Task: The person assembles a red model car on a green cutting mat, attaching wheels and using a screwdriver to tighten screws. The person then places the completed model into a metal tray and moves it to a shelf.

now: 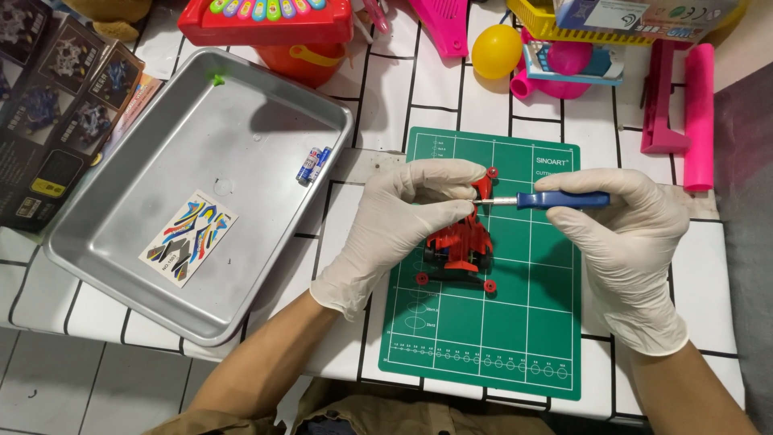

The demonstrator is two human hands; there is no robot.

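While it sits near the middle of the green mat point(483, 338), the red toy car point(460, 246) is pinned at its far end by the left hand point(403, 221), whose gloved fingers are closed around the upper part of the body. The right hand point(624, 242) is closed on the blue handle of a small screwdriver point(555, 200), thumb and fingers pinching it, with the metal shaft pointing left into the car close to the left fingertips. The car looks like light, thin plastic with small red wheels and narrow fins, so I judge it stiff but easy to crack or snap; the sturdier grip is across the chassis sides rather than on the fins or wheels, and the smooth gloves may slip on glossy plastic. The mat should give some grip and a slightly soft bed under it. Left of the mat lies a metal tray point(121, 266), holding a sticker sheet point(189, 238) and, at its right rim, two small batteries point(313, 163). Everything rests on a white table point(527, 105) marked with black lines like tiles. Along the far edge are crowded toys: a red toy keyboard point(266, 20), a yellow ball point(496, 51), pink plastic pieces point(699, 113). Dark printed boxes point(56, 105) lie at far left. Pale floor tiles show at near left.
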